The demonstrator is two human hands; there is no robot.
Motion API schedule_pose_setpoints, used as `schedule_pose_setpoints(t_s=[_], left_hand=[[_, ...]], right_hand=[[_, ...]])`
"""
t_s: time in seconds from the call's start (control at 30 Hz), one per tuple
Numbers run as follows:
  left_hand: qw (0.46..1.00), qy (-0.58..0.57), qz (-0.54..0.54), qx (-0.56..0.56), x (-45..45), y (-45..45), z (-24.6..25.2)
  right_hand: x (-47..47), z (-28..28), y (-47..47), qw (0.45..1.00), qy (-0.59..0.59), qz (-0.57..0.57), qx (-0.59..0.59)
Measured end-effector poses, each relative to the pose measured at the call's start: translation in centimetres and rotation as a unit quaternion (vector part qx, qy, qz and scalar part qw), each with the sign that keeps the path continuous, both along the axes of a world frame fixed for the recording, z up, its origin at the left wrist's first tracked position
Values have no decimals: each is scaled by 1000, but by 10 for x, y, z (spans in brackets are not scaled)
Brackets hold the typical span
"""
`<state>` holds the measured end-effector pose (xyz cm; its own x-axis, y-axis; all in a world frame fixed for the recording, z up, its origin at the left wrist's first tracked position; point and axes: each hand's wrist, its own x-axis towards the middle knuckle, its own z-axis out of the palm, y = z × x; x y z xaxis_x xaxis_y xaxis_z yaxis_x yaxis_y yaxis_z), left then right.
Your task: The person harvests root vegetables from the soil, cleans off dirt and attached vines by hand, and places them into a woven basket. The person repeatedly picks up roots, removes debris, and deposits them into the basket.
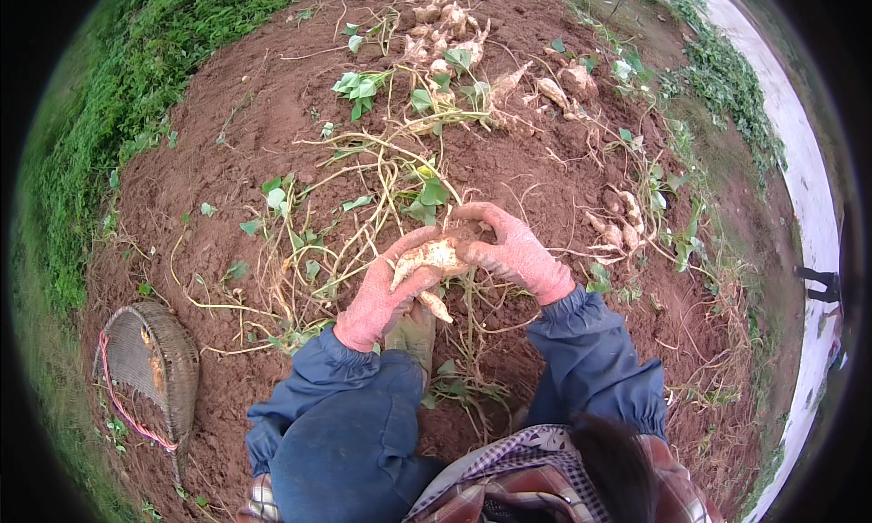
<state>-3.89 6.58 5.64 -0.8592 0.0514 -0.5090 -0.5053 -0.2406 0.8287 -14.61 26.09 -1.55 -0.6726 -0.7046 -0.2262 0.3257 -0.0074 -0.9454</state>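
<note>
My left hand (388,291), in a soiled pink glove, is closed around the left part of a pale sweet potato (430,256). On its right end lie the fingers of my right hand (507,250), gloved alike, with the thumb and forefinger curved over a soil-covered part. A smaller, pointed root (434,306) hangs just below, by my left hand; whether it is joined to the larger one is hidden. Cut vines (381,162) with green leaves spread over the soil beyond both hands. My shoe (412,336) shows beneath the left wrist.
A wicker basket (180,373) with a pink-and-white handle lies at the left. Sweet potatoes (449,26) are heaped at the far side, with another cluster (623,230) to the right. Green plants (136,67) border the reddish soil. A person's legs (821,284) show by the pale path (814,203).
</note>
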Motion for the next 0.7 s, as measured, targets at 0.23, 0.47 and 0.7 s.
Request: schedule_pose_setpoints(t_s=[0.23, 0.47, 0.7], left_hand=[[995, 12, 91, 43, 9, 4, -20], [943, -52, 134, 300, 10, -13, -58], [987, -24, 128, 95, 11, 0, -42]], right_hand=[[32, 5, -14, 938, 329, -68, 80], [39, 1, -25, 972, -147, -173, -55], [41, 8, -25, 951, 261, -39, 164]])
